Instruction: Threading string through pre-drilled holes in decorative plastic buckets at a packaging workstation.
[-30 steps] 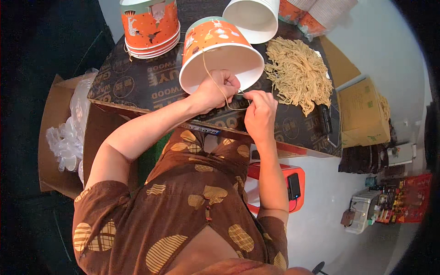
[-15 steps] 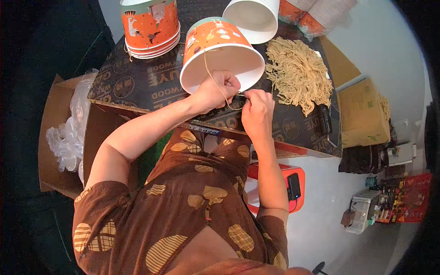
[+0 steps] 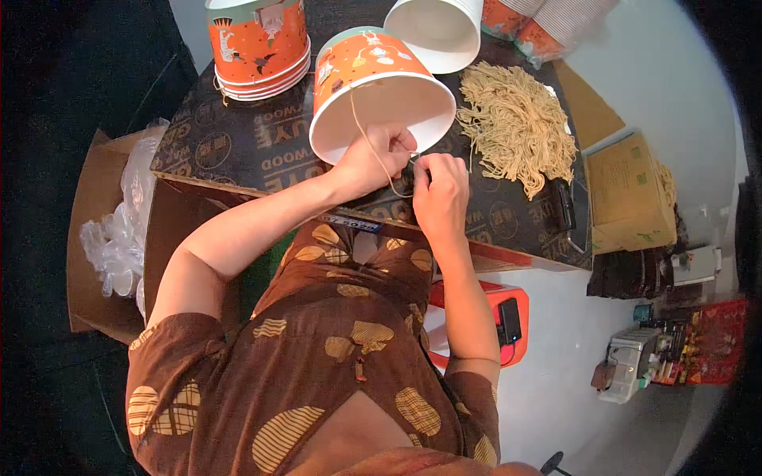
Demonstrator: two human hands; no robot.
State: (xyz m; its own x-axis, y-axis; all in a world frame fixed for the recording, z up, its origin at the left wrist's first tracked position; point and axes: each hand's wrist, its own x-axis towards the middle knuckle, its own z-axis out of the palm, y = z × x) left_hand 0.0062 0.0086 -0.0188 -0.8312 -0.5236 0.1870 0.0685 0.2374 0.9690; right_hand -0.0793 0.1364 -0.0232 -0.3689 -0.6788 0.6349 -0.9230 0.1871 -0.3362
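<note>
An orange paper bucket (image 3: 373,59) with cartoon figures and a white rim lies tilted on the dark table, its open mouth facing me. A thin tan cord (image 3: 359,120) comes from its rim and loops down past my left wrist. My left hand (image 3: 375,163) is closed in a pinch at the lower right of the bucket's mouth. Close beside it, my right hand (image 3: 442,190) is also pinched. Both sets of fingertips meet on the cord's end at the rim; the exact grip there is partly hidden by the fingers.
A heap of tan cords (image 3: 520,127) lies right of the bucket, beside a black-handled tool (image 3: 564,208). Stacked orange buckets (image 3: 258,44) stand left, white-lined ones (image 3: 436,36) behind. Cardboard boxes flank the table (image 3: 206,170): one of clear plastic pieces (image 3: 111,246), one closer right (image 3: 631,198).
My right hand has shifted slightly left and its fingers have drawn in closer to my left fingertips. The bucket has moved a little up and left.
</note>
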